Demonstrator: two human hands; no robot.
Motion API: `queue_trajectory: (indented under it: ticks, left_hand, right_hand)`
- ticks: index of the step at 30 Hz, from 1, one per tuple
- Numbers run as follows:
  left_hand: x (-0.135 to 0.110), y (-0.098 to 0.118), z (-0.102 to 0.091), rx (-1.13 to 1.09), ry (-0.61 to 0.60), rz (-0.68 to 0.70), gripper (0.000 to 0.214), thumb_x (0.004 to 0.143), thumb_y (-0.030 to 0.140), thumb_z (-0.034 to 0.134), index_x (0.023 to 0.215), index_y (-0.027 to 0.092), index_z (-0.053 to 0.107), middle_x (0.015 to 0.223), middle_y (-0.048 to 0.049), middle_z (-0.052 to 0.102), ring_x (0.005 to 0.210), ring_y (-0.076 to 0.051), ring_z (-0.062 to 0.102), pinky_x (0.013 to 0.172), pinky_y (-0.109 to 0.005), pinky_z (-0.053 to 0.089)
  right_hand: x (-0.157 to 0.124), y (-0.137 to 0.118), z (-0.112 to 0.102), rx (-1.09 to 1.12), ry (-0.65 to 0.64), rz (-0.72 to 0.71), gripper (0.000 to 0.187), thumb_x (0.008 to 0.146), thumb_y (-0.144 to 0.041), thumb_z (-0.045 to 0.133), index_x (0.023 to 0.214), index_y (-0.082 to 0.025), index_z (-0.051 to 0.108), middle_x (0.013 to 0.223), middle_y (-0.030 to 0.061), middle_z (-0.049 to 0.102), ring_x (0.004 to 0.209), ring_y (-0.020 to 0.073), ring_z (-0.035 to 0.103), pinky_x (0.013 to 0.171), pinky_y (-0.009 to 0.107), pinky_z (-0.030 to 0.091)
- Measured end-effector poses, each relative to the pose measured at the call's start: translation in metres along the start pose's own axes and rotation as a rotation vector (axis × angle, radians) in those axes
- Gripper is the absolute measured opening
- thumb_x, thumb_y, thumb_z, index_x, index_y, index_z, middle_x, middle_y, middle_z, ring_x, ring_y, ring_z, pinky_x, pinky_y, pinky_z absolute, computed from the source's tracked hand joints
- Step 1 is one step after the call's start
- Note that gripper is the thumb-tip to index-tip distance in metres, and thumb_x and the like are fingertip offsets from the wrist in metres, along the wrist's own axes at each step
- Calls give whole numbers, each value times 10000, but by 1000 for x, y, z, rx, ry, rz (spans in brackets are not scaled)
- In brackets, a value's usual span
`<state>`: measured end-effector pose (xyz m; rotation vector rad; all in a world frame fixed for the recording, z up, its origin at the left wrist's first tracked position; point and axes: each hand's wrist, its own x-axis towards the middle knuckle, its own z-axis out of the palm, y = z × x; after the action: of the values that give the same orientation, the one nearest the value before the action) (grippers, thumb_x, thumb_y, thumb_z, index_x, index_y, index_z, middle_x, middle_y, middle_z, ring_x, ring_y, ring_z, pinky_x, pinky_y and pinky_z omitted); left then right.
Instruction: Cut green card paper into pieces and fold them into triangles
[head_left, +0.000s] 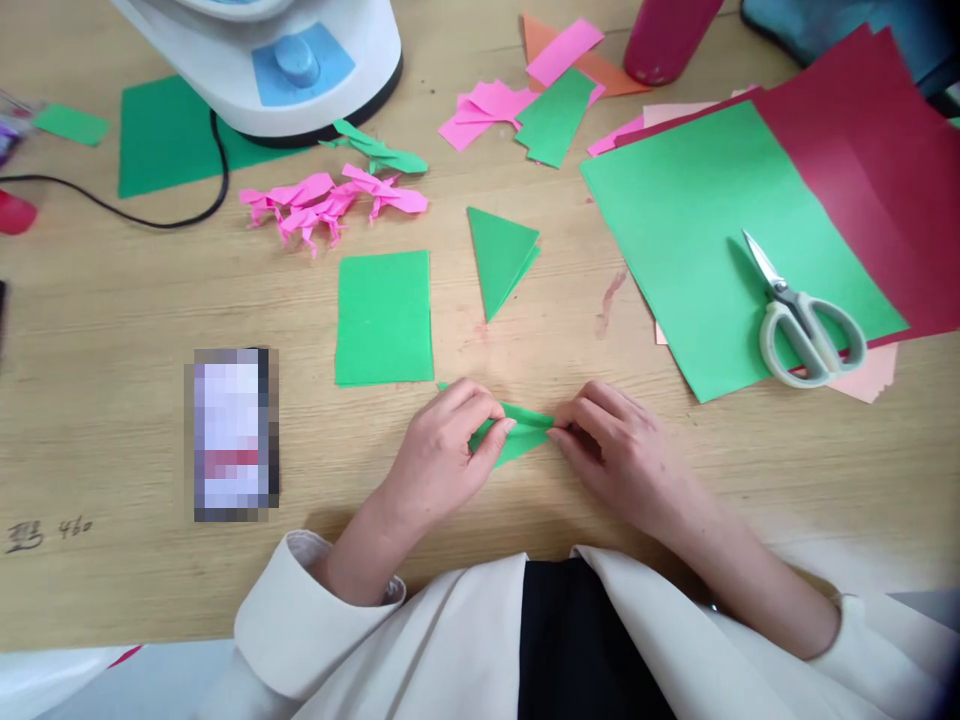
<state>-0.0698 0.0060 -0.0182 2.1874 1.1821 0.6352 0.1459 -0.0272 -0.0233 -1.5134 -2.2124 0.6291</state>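
Note:
Between my hands, just above the table near its front edge, is a partly folded piece of green paper (521, 430). My left hand (450, 435) pinches its left part between thumb and forefinger. At its right tip, my right hand (619, 445) pinches the paper with thumb and fingers. Part of the paper is hidden behind my left fingers. A stack of green paper squares (384, 318) lies just beyond my left hand. Farther off, to the right of that stack, lies a folded green paper triangle (501, 258).
Scissors (806, 320) lie on a large green sheet (697, 230) over red paper (877, 180) at right. Pink folded paper figures (322, 205) sit before a white appliance (337, 60) with a black cord. A phone (232, 435) lies at left. Paper scraps (559, 115) and a red cylindrical container (667, 40) stand behind.

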Motion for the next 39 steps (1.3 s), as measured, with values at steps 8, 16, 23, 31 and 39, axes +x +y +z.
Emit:
queue_trajectory:
  ticks: [8, 16, 23, 31, 39]
  left_hand:
    - [7, -3, -2, 28, 24, -30, 91, 902, 121, 576, 825, 169, 585, 862, -17, 574, 788, -126, 572, 701, -254, 459]
    - [9, -4, -2, 86, 10, -44, 96, 901, 121, 568, 822, 174, 560, 876, -15, 545, 762, -123, 554, 674, -255, 457]
    - [10, -5, -1, 99, 18, -46, 101, 898, 119, 566, 816, 176, 552, 889, -23, 538, 760, -127, 552, 659, -259, 464]
    - [11, -5, 0, 122, 14, -48, 100, 903, 134, 561, 821, 191, 553, 889, -25, 547, 780, -140, 562, 687, -277, 485]
    - [10, -6, -1, 115, -11, -54, 82, 895, 143, 572, 823, 179, 564, 898, -31, 544, 781, -141, 570, 696, -275, 493]
  right_hand:
    - [4, -2, -1, -9, 36, 32, 161, 954, -218, 549, 797, -183, 566, 786, 35, 533, 717, 176, 534, 656, 318, 431]
    - [-15, -3, -4, 16, 76, -62, 126, 949, -116, 532, 1047, -178, 581, 922, 71, 591, 803, 177, 585, 699, 313, 499]
    - [-37, 7, -5, -87, 45, -217, 393, 895, -11, 529, 1268, -137, 529, 1059, 138, 619, 909, 234, 598, 792, 387, 527]
    - [-33, 5, -3, -38, 113, -32, 259, 927, -104, 543, 1163, -200, 587, 954, 82, 620, 840, 203, 611, 740, 355, 519]
    - [-13, 0, -1, -45, 88, 127, 31, 941, -217, 574, 914, -204, 582, 827, 28, 569, 784, 191, 556, 711, 350, 397]
